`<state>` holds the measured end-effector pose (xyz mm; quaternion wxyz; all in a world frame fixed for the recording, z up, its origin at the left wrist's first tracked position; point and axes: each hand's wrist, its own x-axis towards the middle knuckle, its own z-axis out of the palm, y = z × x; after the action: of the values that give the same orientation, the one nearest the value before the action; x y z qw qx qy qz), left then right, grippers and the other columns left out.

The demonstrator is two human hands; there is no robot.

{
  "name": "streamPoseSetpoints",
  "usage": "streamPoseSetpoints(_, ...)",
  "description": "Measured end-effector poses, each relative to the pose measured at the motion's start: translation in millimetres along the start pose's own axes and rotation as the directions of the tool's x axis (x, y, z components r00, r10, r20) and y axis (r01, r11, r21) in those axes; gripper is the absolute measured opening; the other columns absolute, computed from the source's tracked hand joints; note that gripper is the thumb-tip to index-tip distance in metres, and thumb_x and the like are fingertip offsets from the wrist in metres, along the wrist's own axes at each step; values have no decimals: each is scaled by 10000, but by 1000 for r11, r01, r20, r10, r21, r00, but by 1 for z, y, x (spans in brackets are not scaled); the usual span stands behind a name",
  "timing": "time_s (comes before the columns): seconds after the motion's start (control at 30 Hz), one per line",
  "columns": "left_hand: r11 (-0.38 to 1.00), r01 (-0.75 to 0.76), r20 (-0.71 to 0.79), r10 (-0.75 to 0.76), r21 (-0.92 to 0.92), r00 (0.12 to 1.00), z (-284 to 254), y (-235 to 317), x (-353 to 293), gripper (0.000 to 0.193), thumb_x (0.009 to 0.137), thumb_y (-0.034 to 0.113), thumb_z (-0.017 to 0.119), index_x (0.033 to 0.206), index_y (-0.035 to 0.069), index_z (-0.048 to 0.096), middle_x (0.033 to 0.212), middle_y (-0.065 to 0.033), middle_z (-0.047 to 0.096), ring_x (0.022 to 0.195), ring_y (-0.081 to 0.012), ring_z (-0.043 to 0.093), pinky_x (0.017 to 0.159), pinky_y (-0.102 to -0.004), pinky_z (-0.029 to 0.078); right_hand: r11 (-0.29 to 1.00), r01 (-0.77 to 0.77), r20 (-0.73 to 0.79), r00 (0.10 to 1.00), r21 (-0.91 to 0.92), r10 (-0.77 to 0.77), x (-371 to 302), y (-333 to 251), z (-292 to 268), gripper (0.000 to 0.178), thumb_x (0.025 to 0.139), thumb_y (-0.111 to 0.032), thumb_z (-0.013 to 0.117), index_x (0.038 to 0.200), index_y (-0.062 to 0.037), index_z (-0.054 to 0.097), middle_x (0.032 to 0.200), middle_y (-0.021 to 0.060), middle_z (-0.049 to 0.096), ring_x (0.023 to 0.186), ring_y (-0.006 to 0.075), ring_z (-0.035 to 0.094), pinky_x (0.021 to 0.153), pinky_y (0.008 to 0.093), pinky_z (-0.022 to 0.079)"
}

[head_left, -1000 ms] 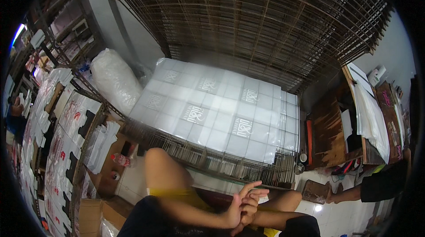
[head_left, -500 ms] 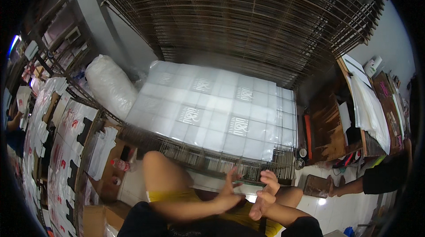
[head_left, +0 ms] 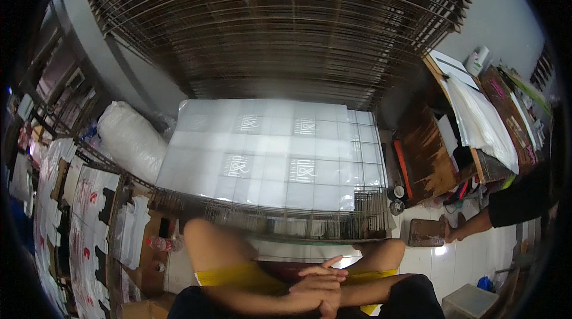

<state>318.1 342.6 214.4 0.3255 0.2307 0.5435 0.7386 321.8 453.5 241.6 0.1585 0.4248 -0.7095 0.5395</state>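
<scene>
My left hand (head_left: 307, 286) and my right hand (head_left: 335, 294) meet low in the head view, over my lap. The left fingers lie stretched out across the right hand, so the left is open. Most of the right hand's fingers are hidden under or behind the left, so I cannot tell how they are bent. I see no object in either hand. Beyond my knees, a wire rack (head_left: 310, 221) bears wide translucent plastic sheets (head_left: 268, 152) with white printing, the nearest thing in front of my hands.
Stacked wire racks (head_left: 268, 27) rise behind the sheets. A wrapped white roll (head_left: 131, 137) leans at the left, near a plastic bottle (head_left: 162, 243) and stacked printed packs (head_left: 89, 223). A wooden cabinet (head_left: 426, 161) stands at the right, by another person's leg and foot (head_left: 471, 226).
My hands, apart with fingers spread before, have come together, the left across the right. The view has shifted, moving the rack and sheets leftward in the picture.
</scene>
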Motion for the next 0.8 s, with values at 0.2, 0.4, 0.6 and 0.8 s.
streamPoseSetpoints(0.2, 964, 173, -30, -170, 204, 985, -33, -14, 14, 645, 771, 13, 565, 1349, 6, 277, 1311, -176, 383, 1233, -257, 397, 1032, -381, 343, 950, -311, -300, 904, 29, 305, 13, 20, -26, 473, 787, -377, 668, 1098, -27, 603, 975, 171, 630, 869, 296, 606, 783, 405, 441)
streamPoseSetpoints(0.4, 818, 339, -132, -315, 465, 940, -102, -58, -1, 608, 751, 195, 756, 1254, 31, 456, 1098, -139, 583, 1051, -232, 562, 908, -353, 453, 701, -517, -542, 811, -492, 218, -18, 25, -94, 322, 704, -201, 751, 957, -34, 639, 907, 103, 649, 800, 276, 611, 749, 367, 455)
streamPoseSetpoints(0.6, 473, 485, -270, -452, 735, 850, -150, -97, -17, 513, 779, 412, 677, 1103, 22, 591, 1079, -135, 623, 1005, -266, 588, 883, -357, 458, 384, -745, -804, 594, -545, 10, -62, 12, -217, 272, 737, -190, 714, 951, -45, 629, 895, 103, 647, 775, 247, 621, 705, 347, 471)
streamPoseSetpoints(0.8, 530, 392, -251, -320, 752, 914, -185, -154, -24, 465, 760, 397, 692, 1009, 9, 633, 1012, -147, 647, 927, -275, 619, 823, -367, 476, 132, -891, -878, 388, -435, -280, -63, -5, -358, 324, 765, -200, 683, 1049, -75, 589, 1033, 120, 593, 764, 250, 619, 694, 358, 484)
